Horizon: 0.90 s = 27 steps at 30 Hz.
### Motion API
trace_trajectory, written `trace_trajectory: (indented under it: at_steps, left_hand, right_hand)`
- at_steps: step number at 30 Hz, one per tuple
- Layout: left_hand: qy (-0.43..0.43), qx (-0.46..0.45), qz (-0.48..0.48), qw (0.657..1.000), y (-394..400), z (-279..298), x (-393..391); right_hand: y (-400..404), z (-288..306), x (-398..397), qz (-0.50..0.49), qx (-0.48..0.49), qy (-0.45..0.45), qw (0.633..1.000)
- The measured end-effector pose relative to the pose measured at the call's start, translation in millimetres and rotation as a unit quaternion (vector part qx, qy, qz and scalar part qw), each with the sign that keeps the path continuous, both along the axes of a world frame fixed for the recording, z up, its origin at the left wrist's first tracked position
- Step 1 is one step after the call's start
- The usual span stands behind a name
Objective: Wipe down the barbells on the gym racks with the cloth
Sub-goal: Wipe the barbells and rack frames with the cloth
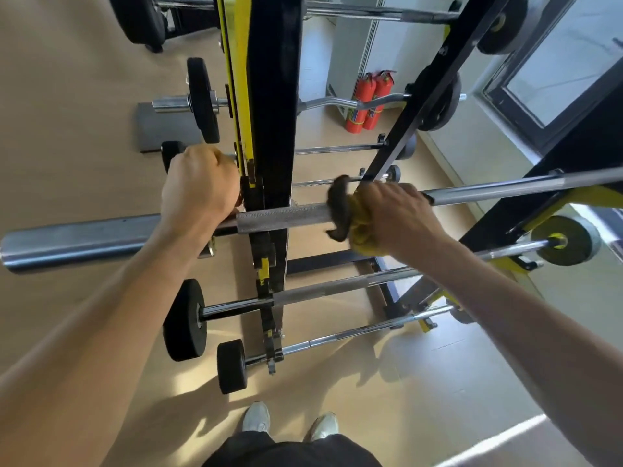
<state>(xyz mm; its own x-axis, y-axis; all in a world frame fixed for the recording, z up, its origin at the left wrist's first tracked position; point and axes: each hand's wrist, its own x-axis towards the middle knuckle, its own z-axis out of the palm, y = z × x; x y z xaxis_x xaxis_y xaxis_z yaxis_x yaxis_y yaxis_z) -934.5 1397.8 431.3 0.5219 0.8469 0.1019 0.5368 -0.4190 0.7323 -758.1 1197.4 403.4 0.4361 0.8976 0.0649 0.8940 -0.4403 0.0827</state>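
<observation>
Across the middle of the view, seen from above, a long steel barbell (286,215) lies level on a black-and-yellow rack (269,129), its thick smooth sleeve sticking out to the left and its thinner shaft running off to the right. Below it on the same rack rest several shorter barbells (303,293) with small black end weights, and more bars hang further back.

By the look of it the top barbell is heavy, rigid and well seated in its hooks, so it should not shift under wiping. Its centre section is knurled and likely grippy; the sleeve looks slick.

A person's left hand (199,183) sits where the sleeve meets the rack upright, fingers curled over the bar as if to steady it. The right hand (391,217) is closed around a soft, bunched cloth (347,214), yellow with a dark edge, wrapped about the shaft just right of the upright. The cloth looks light and limp, best held by squeezing it around the bar.

Pale shoes (290,423) stand on the wooden floor (84,96) below.
</observation>
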Motion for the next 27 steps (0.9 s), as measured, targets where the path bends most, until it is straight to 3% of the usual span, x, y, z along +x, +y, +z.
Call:
trace_trajectory:
  at_steps: [3, 6, 10, 14, 20, 27]
  left_hand:
    - [-0.005, -0.038, -0.006, 0.999, 3, 1, 1]
    - [0.011, -0.036, -0.019, 0.999, 2, 6, 3]
    - [0.054, 0.019, -0.005, 0.998, -13, 11, 4]
    - [0.059, 0.094, -0.031, 0.993, -15, 3, -3]
    - [0.067, 0.237, -0.036, 0.968, -33, -18, -20]
    - [0.083, 0.243, -0.004, 0.966, -40, -19, -16]
  right_hand:
    - [4, 3, -4, -0.023, -0.009, 0.004, 1.000]
    - [42, 5, -46, 0.028, -0.040, 0.015, 0.999]
    - [76, -6, -100, 0.089, 0.026, -0.014, 0.996]
    - [51, -5, -73, 0.127, 0.028, 0.025, 0.991]
    - [4, 9, -14, 0.015, -0.026, -0.004, 1.000]
    - [75, -5, -82, 0.120, 0.017, -0.004, 0.993]
